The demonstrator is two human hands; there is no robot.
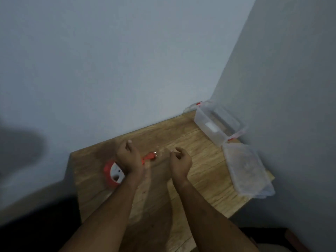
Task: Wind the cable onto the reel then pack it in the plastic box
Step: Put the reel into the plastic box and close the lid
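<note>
A red cable reel (111, 173) with a white face lies on the wooden table (200, 157), partly hidden under my left wrist. An orange plug (150, 157) with metal prongs lies on the table between my hands, its cable end running behind my left hand. My left hand (128, 157) hovers over the reel with its back to the camera and its fingers curled out of sight. To the right of the plug, my right hand (180, 160) is raised with loosely curled fingers, and nothing shows in it. The clear plastic box (201, 124) stands open in the far right corner.
The box's clear lid (245, 168) lies flat near the table's right edge, in front of the box. Grey walls close in the table at the back and on the right. The table's left edge drops off beside the reel. The frame is blurred.
</note>
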